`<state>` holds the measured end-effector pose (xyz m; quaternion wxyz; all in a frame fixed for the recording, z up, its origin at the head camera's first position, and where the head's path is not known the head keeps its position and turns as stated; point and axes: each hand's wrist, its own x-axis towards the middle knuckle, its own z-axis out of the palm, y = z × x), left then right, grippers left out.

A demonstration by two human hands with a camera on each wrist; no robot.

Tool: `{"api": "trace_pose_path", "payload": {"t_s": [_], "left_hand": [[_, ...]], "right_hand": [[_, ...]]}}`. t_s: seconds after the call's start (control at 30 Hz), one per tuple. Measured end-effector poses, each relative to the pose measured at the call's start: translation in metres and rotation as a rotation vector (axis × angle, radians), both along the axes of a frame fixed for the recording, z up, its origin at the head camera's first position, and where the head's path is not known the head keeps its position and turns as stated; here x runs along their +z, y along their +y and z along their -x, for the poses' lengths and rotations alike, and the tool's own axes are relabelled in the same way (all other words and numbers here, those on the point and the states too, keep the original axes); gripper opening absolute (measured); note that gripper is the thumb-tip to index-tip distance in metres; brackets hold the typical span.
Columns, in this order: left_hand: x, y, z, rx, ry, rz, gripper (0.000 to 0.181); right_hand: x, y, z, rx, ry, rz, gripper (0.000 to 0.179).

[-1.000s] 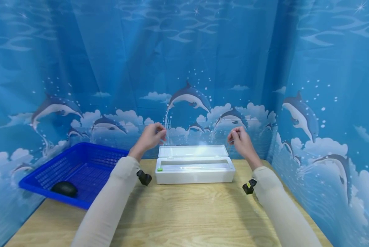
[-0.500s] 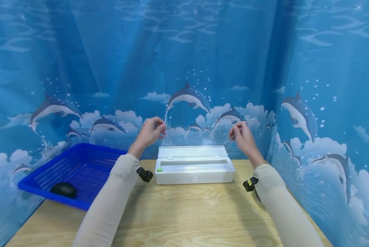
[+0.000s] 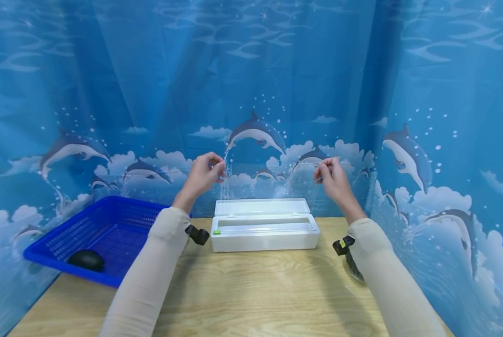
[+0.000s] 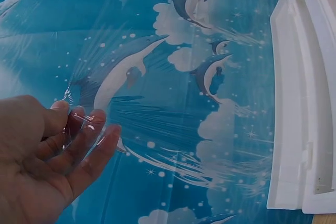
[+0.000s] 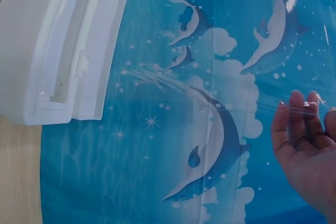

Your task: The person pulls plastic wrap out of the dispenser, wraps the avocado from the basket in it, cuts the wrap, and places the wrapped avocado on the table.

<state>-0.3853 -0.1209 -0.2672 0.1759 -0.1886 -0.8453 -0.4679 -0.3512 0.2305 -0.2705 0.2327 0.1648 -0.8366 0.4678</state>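
Clear cling film (image 4: 157,106) stretches between both raised hands, showing as faint streaks and glints. My left hand (image 3: 204,174) pinches its left corner between thumb and curled fingers, film bunched at the fingertips (image 4: 97,116). At the other corner, my right hand (image 3: 334,180) pinches the film the same way. Below and between the hands stands a white cling film dispenser box (image 3: 265,242). Its lid (image 3: 261,206) is tipped back, and a green slider (image 3: 216,232) sits at the left end of its front edge. The film runs up from the box.
A blue plastic basket (image 3: 115,282) stands at the left with a dark oval thing (image 3: 86,260) inside. Another dark rounded thing (image 3: 354,268) is partly hidden behind the right forearm. A dolphin-print curtain (image 3: 251,70) hangs behind and beside the wooden table (image 3: 251,299).
Both hands have risen higher above the dispenser, drawing the film up, and the right hand has shifted slightly right. More of the dark thing by the right forearm shows. The box stays put.
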Motion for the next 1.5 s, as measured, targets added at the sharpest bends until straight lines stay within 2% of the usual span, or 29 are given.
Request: {"api": "trace_pose_path", "payload": {"t_s": [0.1, 0.27, 0.4, 0.67, 1.17, 1.5], "left_hand": [[0.004, -0.001, -0.001, -0.003, 0.006, 0.004, 0.023], [0.011, -0.002, -0.005, -0.005, 0.026, 0.013, 0.022], [0.015, -0.004, -0.007, 0.005, 0.053, 0.024, 0.024], [0.023, -0.006, -0.014, 0.006, 0.073, 0.018, 0.025], [0.036, -0.005, -0.023, -0.001, 0.14, 0.014, 0.023], [0.037, -0.005, -0.033, 0.017, 0.135, 0.052, 0.021]], "right_hand": [[0.002, 0.001, 0.004, 0.007, -0.008, 0.012, 0.032], [-0.003, 0.009, 0.02, 0.001, 0.022, 0.012, 0.034], [-0.002, 0.011, 0.023, -0.012, 0.045, 0.017, 0.036], [0.007, 0.011, 0.02, 0.004, 0.097, 0.02, 0.035], [0.021, 0.013, 0.01, 0.003, 0.139, 0.01, 0.034], [0.019, 0.017, 0.0, 0.031, 0.152, -0.002, 0.028]]}}
